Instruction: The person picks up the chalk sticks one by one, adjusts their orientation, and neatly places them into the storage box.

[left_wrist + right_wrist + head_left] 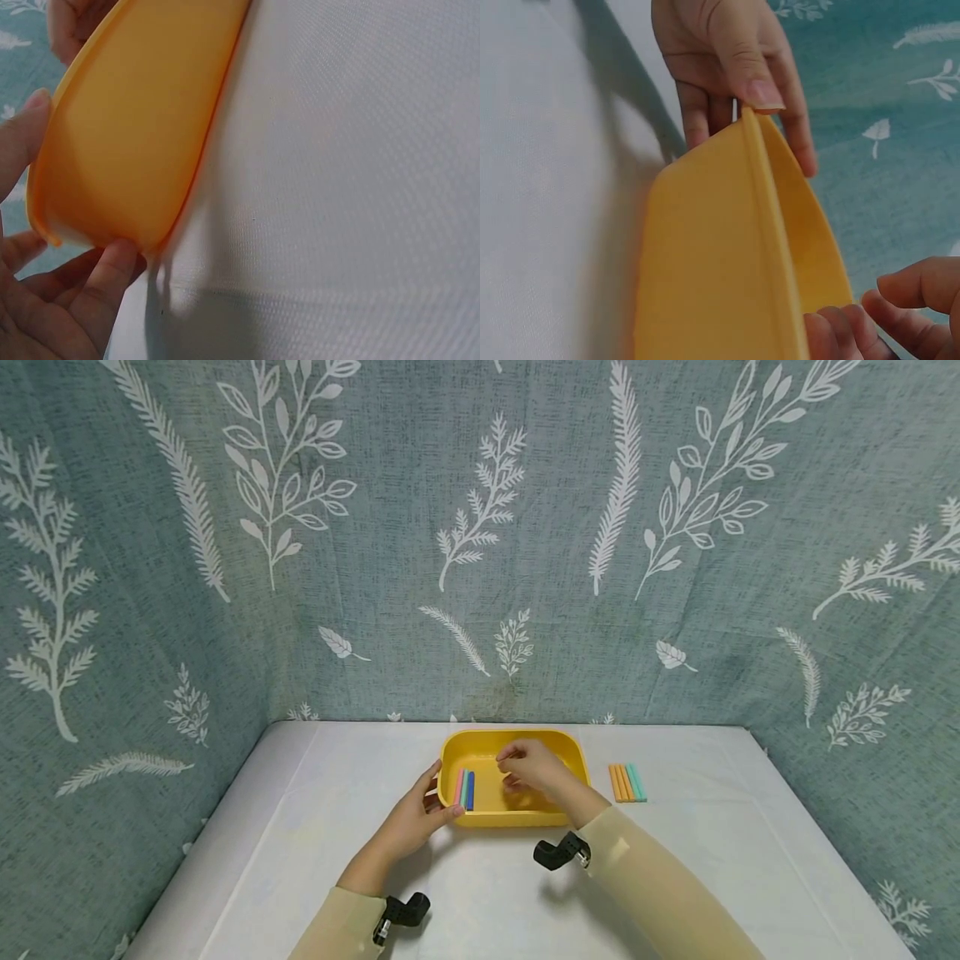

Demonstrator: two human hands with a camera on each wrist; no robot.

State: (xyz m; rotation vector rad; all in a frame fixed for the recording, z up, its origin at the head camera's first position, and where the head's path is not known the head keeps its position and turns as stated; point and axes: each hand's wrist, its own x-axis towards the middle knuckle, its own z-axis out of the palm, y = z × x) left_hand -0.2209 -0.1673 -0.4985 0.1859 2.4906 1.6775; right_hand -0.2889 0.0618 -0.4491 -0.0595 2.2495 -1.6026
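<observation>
A yellow tray [510, 818] with rounded corners sits on the white table. My left hand [412, 814] grips its left end, thumb at the near corner and fingers along the outer wall; the left wrist view shows this hand [60, 307] against the tray wall [135, 127]. Side by side in the tray's left part lie a pink stick [458, 787], a light green one and a blue stick [470, 792], all resembling chalk. Over the tray's middle hovers my right hand [536, 768], fingers loosely bent. Nothing shows between the fingers [915, 289] in the right wrist view.
To the right of the tray, several orange sticks [621, 783] and teal sticks [637, 782] lie in a row on the white table [705, 827]. Behind the table hangs a blue-green cloth [390, 635] with white leaf prints, which also covers both sides.
</observation>
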